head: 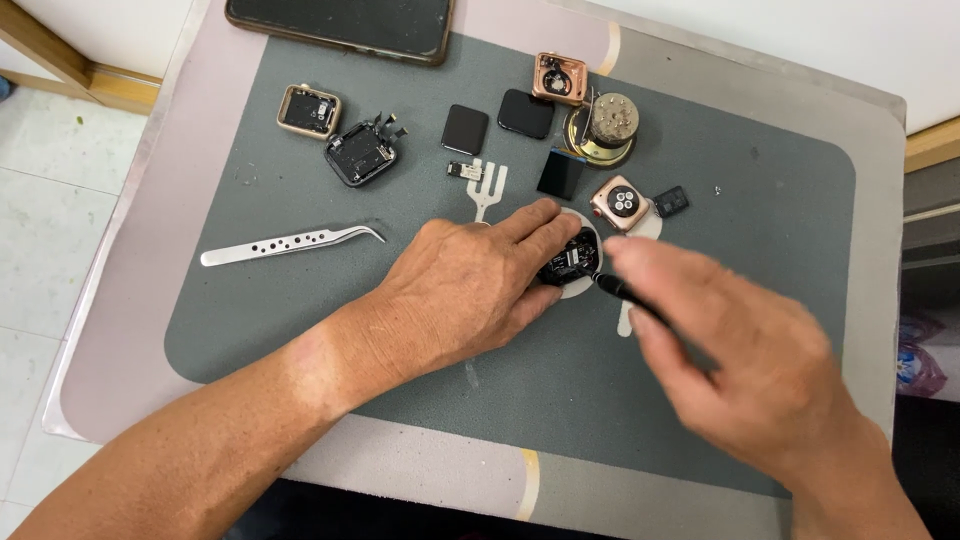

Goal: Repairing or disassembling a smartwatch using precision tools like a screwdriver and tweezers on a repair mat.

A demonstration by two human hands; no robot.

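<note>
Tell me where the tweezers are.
In the head view the tweezers lie on the grey mat, off to the left of the left hand and below the two opened watch cases.

A grey mat (300,330) with a white fork print (486,188) is showing. Above the fork print, black screens (465,128) are lying; left of it, silver tweezers (290,243); right, a rose-gold watch case (620,203).

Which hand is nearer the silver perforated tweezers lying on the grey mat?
Left. The left hand sits just right of the silver perforated tweezers; the right hand is farther right, beyond the left.
</note>
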